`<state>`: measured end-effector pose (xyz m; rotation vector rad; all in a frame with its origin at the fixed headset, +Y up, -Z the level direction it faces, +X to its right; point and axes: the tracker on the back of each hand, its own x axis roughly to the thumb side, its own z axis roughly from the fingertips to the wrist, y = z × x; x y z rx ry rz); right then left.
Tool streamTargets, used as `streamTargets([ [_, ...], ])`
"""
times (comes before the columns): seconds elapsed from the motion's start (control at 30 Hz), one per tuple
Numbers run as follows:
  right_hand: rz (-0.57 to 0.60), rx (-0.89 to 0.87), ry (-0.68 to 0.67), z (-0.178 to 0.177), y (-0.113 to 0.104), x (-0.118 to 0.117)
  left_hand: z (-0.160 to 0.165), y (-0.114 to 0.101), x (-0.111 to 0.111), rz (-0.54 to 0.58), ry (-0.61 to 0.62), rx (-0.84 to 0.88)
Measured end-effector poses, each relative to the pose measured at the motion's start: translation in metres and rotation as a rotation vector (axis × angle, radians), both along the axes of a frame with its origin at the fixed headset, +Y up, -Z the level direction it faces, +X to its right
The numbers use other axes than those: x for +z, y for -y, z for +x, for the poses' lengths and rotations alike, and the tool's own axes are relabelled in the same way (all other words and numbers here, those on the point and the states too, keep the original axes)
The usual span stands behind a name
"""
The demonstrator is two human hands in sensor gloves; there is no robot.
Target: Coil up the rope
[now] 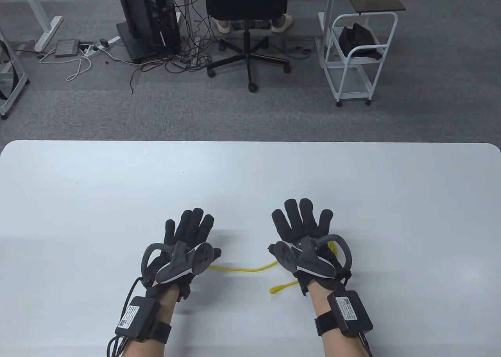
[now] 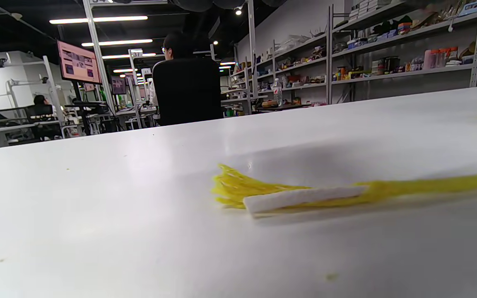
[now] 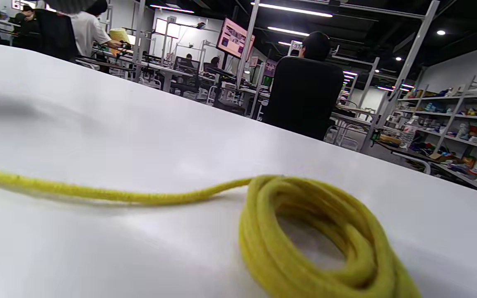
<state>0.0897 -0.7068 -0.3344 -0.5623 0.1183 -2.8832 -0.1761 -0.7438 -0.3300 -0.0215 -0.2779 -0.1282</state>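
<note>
While fingers spread flat, left hand (image 1: 188,241), right hand (image 1: 303,231), over rope (image 1: 250,270)

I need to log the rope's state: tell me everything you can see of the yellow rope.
The yellow rope looks like a soft, fuzzy cord. Part of it is wound into a flat coil of several loops on the white table, beneath the right hand. A single strand runs left toward the left hand. One end is frayed, bound with white tape.

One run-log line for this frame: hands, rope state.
left hand: flat, open, holds nothing | right hand: flat, open above coil | yellow fibre rope: partly coiled, tail straight, white-taped frayed end loose | white table
</note>
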Motion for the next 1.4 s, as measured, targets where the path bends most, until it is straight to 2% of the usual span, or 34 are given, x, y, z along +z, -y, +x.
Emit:
streamTargets([
  [0.07,-0.038,-0.051,-0.025,-0.006,0.007,-0.005,0.000,0.000,0.000,-0.006,0.001,0.009],
  [0.17,-0.137,-0.147,-0.055,-0.013,0.031,-0.008,-0.001,0.002,-0.001,-0.012,0.003,0.016],
  [0.3,-0.227,-0.086,-0.122,-0.022,0.053,-0.001,-0.002,0.010,-0.002,-0.031,0.001,-0.028],
  [0.47,-0.344,-0.055,-0.187,-0.039,0.069,0.002,-0.005,0.015,-0.004,-0.058,-0.007,-0.032],
  [0.6,-0.295,-0.061,-0.164,-0.048,0.069,0.004,-0.005,0.017,-0.004,-0.084,-0.005,-0.018],
  [0.73,-0.217,0.039,-0.167,-0.056,0.066,0.008,-0.001,0.018,-0.003,-0.087,0.008,-0.037],
  [0.97,-0.226,0.135,-0.162,-0.059,0.067,0.010,0.005,0.022,-0.003,-0.120,0.023,-0.042],
  [1.13,-0.237,-0.122,-0.036,-0.037,0.053,0.001,0.003,0.020,-0.004,-0.134,0.019,0.007],
  [1.27,-0.177,-0.417,0.060,-0.015,0.036,-0.004,0.002,0.018,-0.005,-0.141,0.013,0.047],
  [1.4,-0.086,-0.707,0.058,-0.004,0.021,-0.003,0.005,0.014,-0.005,-0.187,0.028,0.177],
])
